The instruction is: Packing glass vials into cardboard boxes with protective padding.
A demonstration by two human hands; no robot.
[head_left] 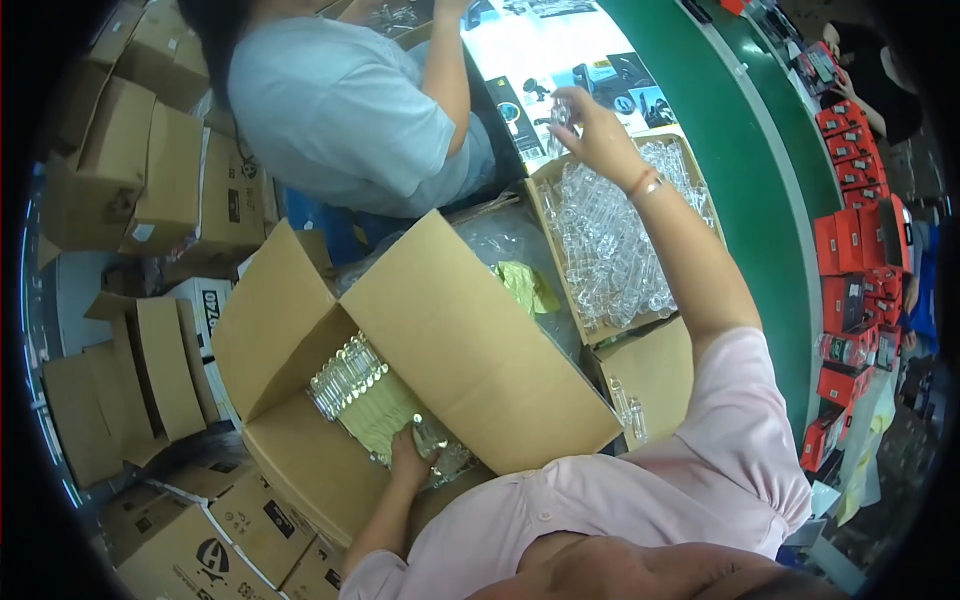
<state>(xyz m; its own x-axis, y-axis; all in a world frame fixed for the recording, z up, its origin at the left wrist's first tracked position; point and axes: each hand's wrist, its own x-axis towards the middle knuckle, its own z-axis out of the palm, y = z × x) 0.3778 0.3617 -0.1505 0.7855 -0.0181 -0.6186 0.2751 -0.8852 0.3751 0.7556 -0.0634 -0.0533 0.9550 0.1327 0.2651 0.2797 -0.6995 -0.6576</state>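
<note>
Red boxes [850,240] beside green belt [760,180], well right of clear-piece carton [560,180].

A green conveyor belt [770,190] carries red boxes [850,250]; cardboard cartons [150,180] crowd the floor.

Matt brown cardboard box [480,350] holds glossy clear plastic pieces [348,376], more fill the small cardboard tray [610,240] beside a smooth green belt [745,180].

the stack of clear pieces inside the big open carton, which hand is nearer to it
Left. The left hand rests inside the big carton against the stack of clear pieces; the right hand is raised over the tray box.
</note>
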